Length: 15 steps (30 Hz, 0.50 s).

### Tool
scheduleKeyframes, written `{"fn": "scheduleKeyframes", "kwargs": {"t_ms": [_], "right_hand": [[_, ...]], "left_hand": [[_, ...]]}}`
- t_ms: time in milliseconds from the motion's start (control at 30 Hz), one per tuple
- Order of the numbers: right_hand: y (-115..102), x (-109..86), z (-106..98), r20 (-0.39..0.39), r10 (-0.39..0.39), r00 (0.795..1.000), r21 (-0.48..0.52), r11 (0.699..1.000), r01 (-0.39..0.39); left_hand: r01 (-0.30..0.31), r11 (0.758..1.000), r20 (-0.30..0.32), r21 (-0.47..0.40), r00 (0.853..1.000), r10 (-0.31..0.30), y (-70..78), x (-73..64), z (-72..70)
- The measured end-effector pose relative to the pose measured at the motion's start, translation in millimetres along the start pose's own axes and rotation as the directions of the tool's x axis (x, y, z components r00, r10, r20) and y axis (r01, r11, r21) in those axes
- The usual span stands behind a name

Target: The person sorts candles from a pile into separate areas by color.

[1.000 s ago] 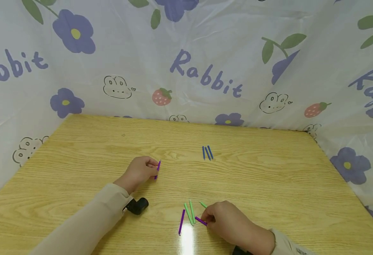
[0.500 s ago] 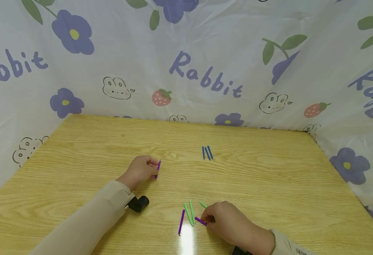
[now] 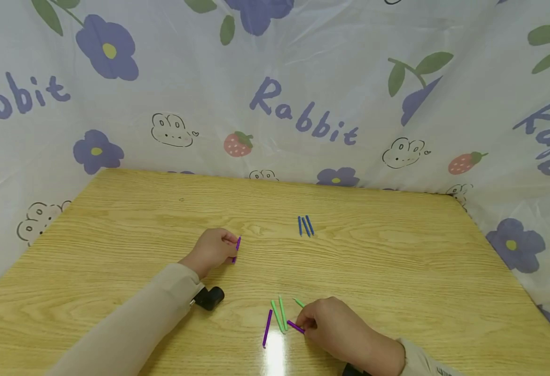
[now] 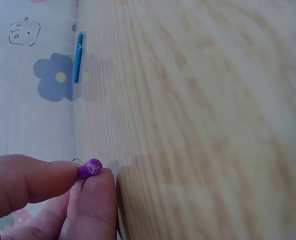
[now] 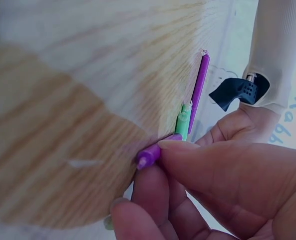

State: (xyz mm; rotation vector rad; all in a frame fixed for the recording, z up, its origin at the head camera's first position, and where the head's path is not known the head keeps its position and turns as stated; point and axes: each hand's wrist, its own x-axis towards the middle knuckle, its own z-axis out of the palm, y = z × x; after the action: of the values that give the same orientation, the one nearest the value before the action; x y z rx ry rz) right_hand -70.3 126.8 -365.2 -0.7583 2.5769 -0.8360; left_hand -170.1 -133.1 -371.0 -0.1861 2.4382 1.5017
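Note:
My left hand (image 3: 211, 249) pinches a thin purple crayon (image 3: 238, 244) between thumb and fingers, low over the mid-left of the table. In the left wrist view the blunt end of this crayon (image 4: 91, 168) sticks out past the fingertips. Near the front, my right hand (image 3: 336, 330) pinches a second purple crayon (image 3: 295, 327); its pointed tip (image 5: 145, 160) shows in the right wrist view. Just left of it lie two green crayons (image 3: 278, 316) and a loose purple crayon (image 3: 267, 328). A third green crayon (image 3: 299, 302) is partly hidden by the right hand.
Three blue crayons (image 3: 305, 226) lie side by side farther back on the wooden table (image 3: 397, 250). A white printed cloth (image 3: 209, 94) hangs behind the table and along its sides. A black wrist camera (image 3: 210, 298) sits on the left sleeve.
My left hand has shifted slightly to the right with its purple crayon in the last half second. The right hand and the crayons on the table have stayed in place.

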Motion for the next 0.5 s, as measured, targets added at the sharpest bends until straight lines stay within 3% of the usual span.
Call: {"fn": "scheduleKeyframes", "kwargs": {"t_ms": [500], "right_hand": [[2.5,0.7,1.6,-0.002,-0.010,1.000,-0.005,1.000,0.010]], "left_hand": [[0.004,1.000,0.000,0.000,1.000,-0.004,2.0,4.7,4.8]]}}
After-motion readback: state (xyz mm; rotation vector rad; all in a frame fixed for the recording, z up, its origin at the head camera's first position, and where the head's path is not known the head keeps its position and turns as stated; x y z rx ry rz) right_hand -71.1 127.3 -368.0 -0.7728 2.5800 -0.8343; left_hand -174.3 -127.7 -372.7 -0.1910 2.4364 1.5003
